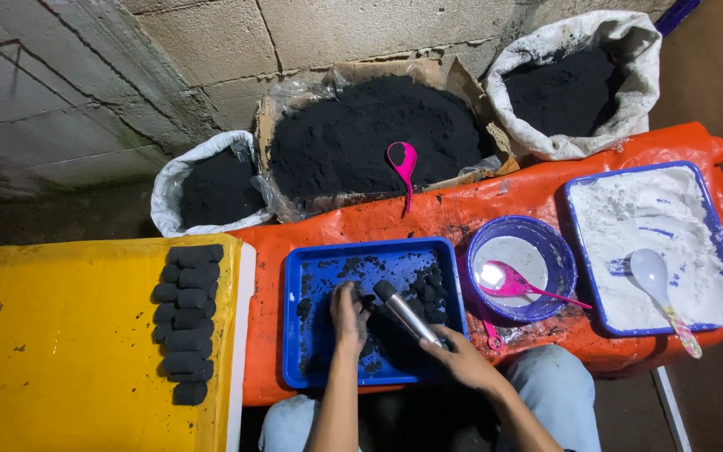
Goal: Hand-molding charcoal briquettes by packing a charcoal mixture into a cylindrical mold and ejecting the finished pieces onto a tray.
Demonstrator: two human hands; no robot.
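My right hand grips a metal tube, tilted with its dark open end pointing up-left over a blue tray. My left hand rests inside that tray, fingers curled in the black powder beside the tube's end. To the left, several black cylindrical pieces lie in rows on a yellow sheet.
An orange sheet covers the work surface. A purple bowl holds white liquid and a pink spoon. A blue tray of white powder with a spoon sits right. Sacks and a box of black powder line the concrete wall.
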